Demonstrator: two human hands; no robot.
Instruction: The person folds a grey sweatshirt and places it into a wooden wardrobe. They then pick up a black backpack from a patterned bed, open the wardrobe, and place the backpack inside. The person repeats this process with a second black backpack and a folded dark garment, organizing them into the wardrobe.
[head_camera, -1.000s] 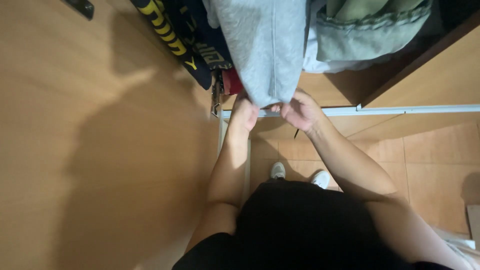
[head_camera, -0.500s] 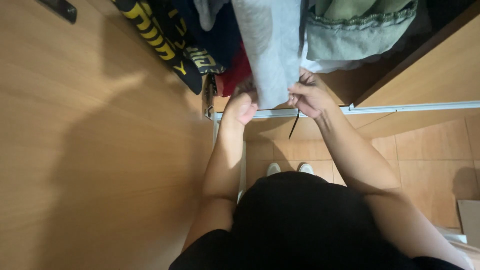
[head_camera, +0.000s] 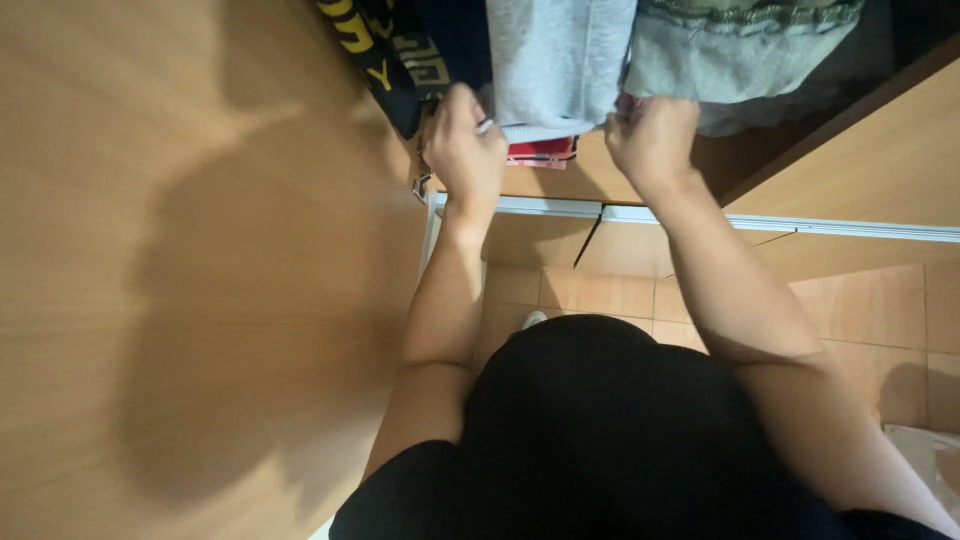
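A light grey hanging garment fills the top middle of the head view, inside a wooden wardrobe. My left hand is closed on its lower left corner. My right hand grips its lower right corner, so the hem is stretched between both hands. A red piece of cloth peeks out just under the hem. A dark garment with yellow lettering hangs to the left of my left hand. A grey-green garment hangs to the right of my right hand.
A large wooden wardrobe door takes up the whole left side, close to my left arm. A white sliding rail runs along the wardrobe's bottom edge. Below it is an orange tiled floor. My black top fills the bottom.
Both hands have moved apart along the grey garment's hem, from pinching it close together to holding its two corners. The view has moved in closer to the clothes.
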